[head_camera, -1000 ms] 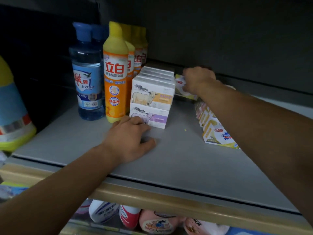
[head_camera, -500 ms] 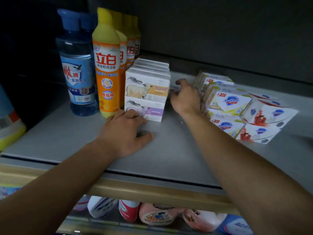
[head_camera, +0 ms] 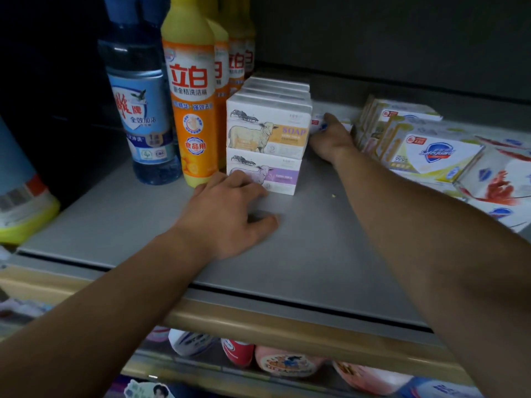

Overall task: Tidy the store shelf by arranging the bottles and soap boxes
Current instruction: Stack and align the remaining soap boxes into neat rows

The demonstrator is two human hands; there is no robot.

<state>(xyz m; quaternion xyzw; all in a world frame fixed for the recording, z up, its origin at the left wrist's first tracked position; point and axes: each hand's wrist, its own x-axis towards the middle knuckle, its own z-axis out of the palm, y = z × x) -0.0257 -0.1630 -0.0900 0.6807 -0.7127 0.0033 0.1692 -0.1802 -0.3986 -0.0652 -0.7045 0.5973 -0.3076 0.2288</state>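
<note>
Behind sheep-soap stack (head_camera: 267, 130), your right hand (head_camera: 330, 139) pinches small box (head_camera: 317, 122), long axis across shelf (head_camera: 287, 254). Left hand (head_camera: 230, 214) nearer you, relaxed, resting on shelf, touching lower box.

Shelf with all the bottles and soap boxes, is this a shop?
Probably a shop: the shelf holds rows of identical orange dish-soap bottles, stacked sheep soap boxes and Safeguard soap boxes.
</note>
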